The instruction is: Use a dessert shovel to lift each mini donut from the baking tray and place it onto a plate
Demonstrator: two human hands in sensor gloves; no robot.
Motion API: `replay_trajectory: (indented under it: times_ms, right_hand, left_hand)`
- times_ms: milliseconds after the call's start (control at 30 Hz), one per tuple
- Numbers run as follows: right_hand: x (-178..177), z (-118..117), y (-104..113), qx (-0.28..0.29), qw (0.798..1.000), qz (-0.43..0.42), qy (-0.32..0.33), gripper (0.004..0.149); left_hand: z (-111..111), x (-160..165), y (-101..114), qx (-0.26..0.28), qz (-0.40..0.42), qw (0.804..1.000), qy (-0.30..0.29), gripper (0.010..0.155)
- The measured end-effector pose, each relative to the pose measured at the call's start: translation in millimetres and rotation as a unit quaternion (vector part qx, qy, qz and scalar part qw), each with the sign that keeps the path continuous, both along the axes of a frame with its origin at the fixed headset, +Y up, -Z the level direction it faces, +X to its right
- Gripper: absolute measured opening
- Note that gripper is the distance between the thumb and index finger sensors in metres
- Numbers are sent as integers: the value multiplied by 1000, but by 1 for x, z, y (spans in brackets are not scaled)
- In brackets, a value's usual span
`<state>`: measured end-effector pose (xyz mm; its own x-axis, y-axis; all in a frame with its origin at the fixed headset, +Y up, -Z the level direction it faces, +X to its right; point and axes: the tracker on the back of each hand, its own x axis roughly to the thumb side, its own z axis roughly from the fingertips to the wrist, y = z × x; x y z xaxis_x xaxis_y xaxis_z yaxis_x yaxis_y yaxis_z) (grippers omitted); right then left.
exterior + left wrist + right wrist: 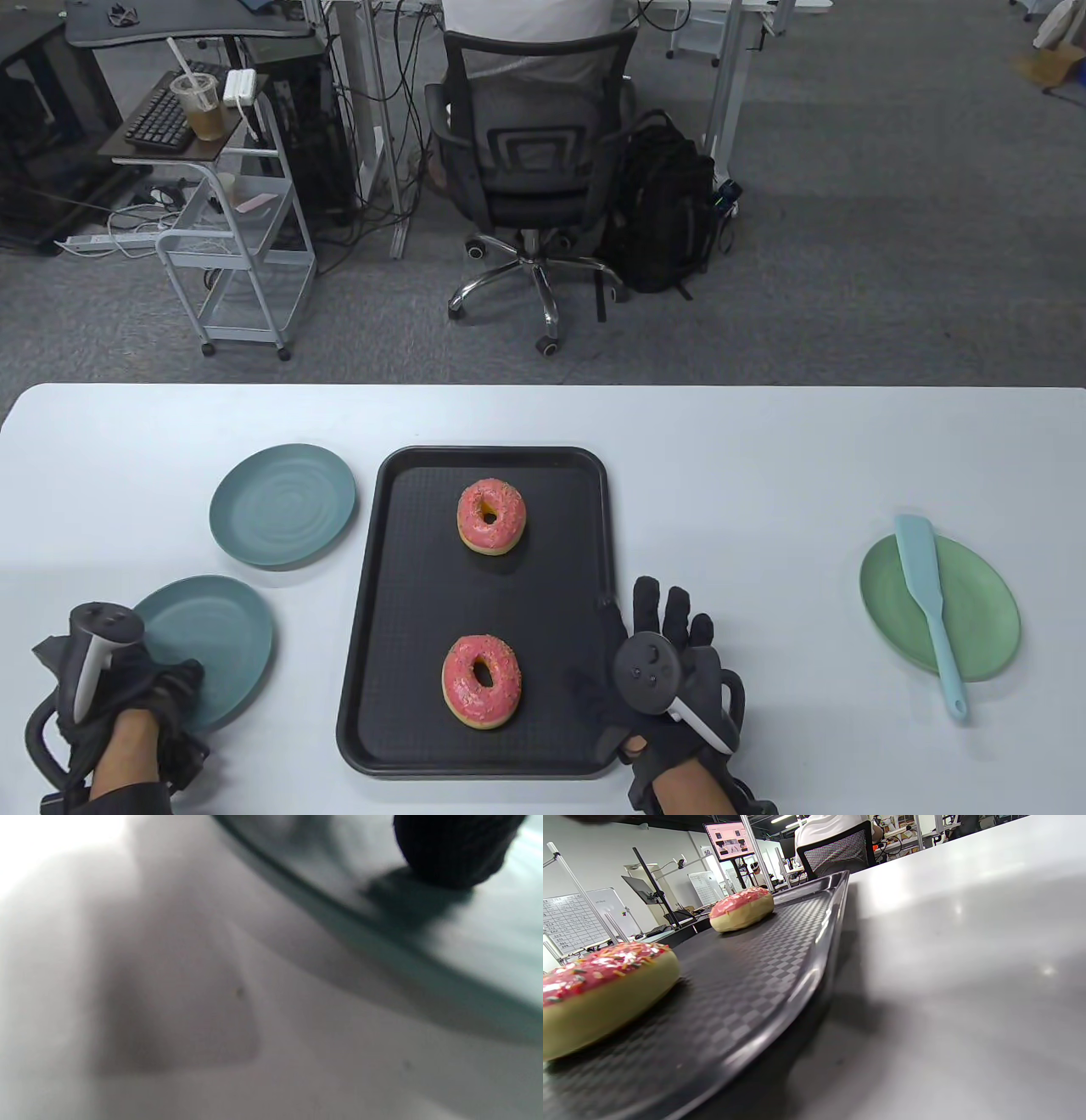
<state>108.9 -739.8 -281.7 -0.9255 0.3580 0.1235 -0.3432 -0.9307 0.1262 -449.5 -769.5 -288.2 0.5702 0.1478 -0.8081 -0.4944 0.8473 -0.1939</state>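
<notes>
Both pink-iced donuts, near (481, 681) and far (492, 516), are sitting on the black tray (382, 594); the right hand (670, 671) is resting flat and empty beside it, the left hand (140, 705) is touching the teal plate (229, 628), its grip hidden; the shovel (929, 607) is lying well apart, so a hurried reach risks nudging the tray.

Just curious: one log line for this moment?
donuts: on tray | shovel: untouched | left hand: on plate | right hand: open

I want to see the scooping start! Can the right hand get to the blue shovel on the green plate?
Probably yes. The right hand lies open beside the tray, and only bare table separates it from the shovel.
</notes>
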Motion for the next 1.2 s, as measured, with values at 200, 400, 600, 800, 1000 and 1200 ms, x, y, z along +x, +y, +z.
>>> replay_trajectory:
  times_ms: [200,400,600,800,1000,1200]
  right_hand:
    - [0,0,0,-1,1000,1,-1,94]
    - [0,-1,-1,-2,1000,5,0,94]
    - [-2,-1,-2,-4,1000,9,2,94]
    - [-1,-1,-2,-5,1000,6,-1,94]
    - [-1,-1,-1,-2,1000,5,-2,94]
    - [1,-1,-1,-4,1000,3,-6,94]
  left_hand:
    - [5,-9,0,21,12,999,30,113]
    - [11,-16,14,96,-8,993,69,88]
    - [21,-22,29,186,-5,978,95,50]
    - [27,-17,52,273,30,958,85,47]
    - [28,-1,72,364,157,917,40,46]
    - [18,49,89,380,244,888,-82,46]
